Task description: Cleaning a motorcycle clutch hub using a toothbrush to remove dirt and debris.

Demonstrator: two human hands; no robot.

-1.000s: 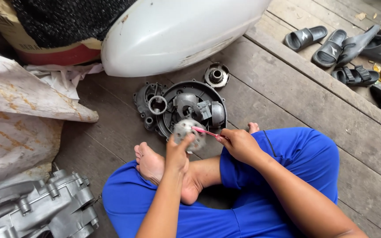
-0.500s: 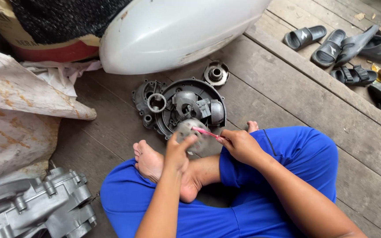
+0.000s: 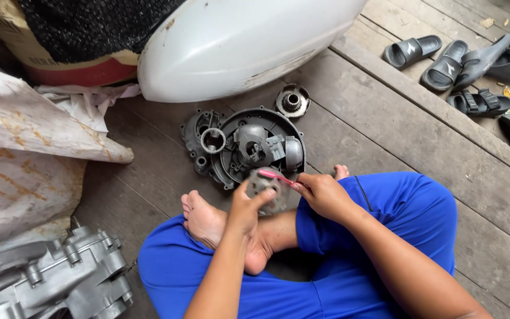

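I sit cross-legged in blue trousers on a wooden floor. My left hand (image 3: 246, 207) grips a small round grey metal part (image 3: 268, 190) over my bare foot. My right hand (image 3: 321, 194) holds a pink toothbrush (image 3: 275, 175), its head lying on the top of that part. Just beyond my hands a dark round engine cover (image 3: 244, 146) lies on the floor with several smaller metal pieces inside it, among them a metal ring (image 3: 213, 140).
A small gear part (image 3: 293, 101) lies behind the cover. A large white body panel (image 3: 237, 41) spans the back. Rumpled sacks (image 3: 25, 159) and a silver engine casing (image 3: 48, 277) are at my left. Several dark sandals (image 3: 461, 65) sit below a step at the right.
My hands, the metal part and the brush stay in nearly the same place; the brush head shifts only slightly on the part.
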